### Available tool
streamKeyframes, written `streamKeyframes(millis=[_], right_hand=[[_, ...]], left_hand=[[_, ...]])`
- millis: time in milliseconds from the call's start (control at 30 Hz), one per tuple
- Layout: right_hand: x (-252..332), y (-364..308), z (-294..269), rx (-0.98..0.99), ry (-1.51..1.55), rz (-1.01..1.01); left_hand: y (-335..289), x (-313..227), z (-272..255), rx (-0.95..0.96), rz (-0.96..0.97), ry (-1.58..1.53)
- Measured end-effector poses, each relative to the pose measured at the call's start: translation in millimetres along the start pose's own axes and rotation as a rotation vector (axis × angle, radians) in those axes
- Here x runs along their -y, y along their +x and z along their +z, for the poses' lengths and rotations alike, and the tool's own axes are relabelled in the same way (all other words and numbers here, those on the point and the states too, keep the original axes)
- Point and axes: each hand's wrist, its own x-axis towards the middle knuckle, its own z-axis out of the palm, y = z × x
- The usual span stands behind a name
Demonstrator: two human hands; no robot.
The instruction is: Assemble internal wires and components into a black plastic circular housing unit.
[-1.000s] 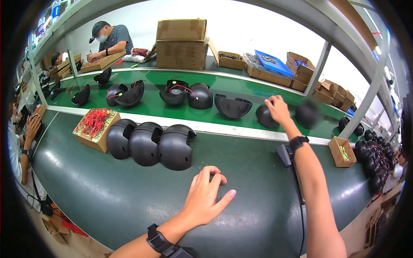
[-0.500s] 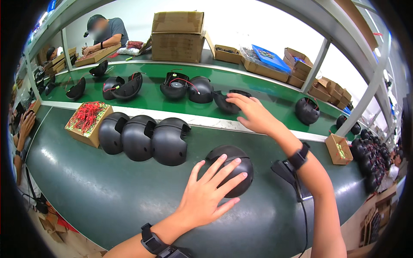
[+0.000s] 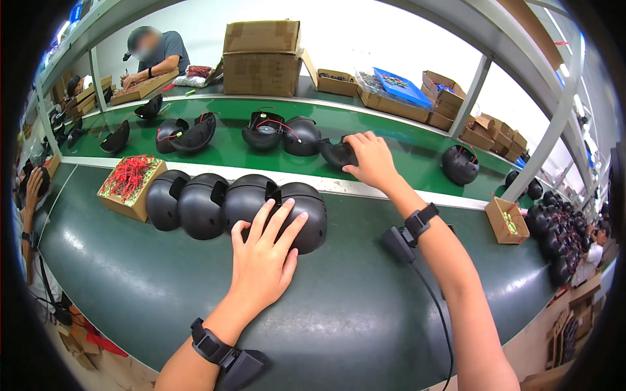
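Left hand [image 3: 264,251] flat, fingers spread, pressing on the rightmost black shell [image 3: 301,215] in a row of four touching on the near table [image 3: 326,313]. Right hand [image 3: 370,159] curled around a dark shell half [image 3: 338,154] on the green belt [image 3: 404,140].

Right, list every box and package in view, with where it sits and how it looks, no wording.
Two stacked brown cardboard cartons: far side of the green belt, centre, plain and rectangular.
Blue flat package: on open brown boxes right of the cartons.
Small open cardboard box: left end of the row of black shells, full of red wires.
Small open cardboard box: right, near the frame post, square and brown.
Brown cartons: far right, piled.
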Motion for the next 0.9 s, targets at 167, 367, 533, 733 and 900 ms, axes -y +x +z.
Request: streamKeyframes(millis=[167,367,533,733,900], right_hand=[[-12,-10,-58,-0.014,0.609,0.05],[-9,-49,-74,0.481,0.997,0.639],[13,-71,-58,0.287,0.354,0.354],[14,-44,-49,0.394,0.219,0.286],[2,49,-48,0.175,0.368,-0.067]], left_hand=[[-1,2,1,0.006,-0.03,-0.015],[-5,4,1,-0.006,-0.054,-0.099],[-2,0,3,-0.014,-0.034,-0.14],[-5,0,0,-0.047,-0.006,-0.188],[-5,4,4,-0.058,0.003,-0.209]])
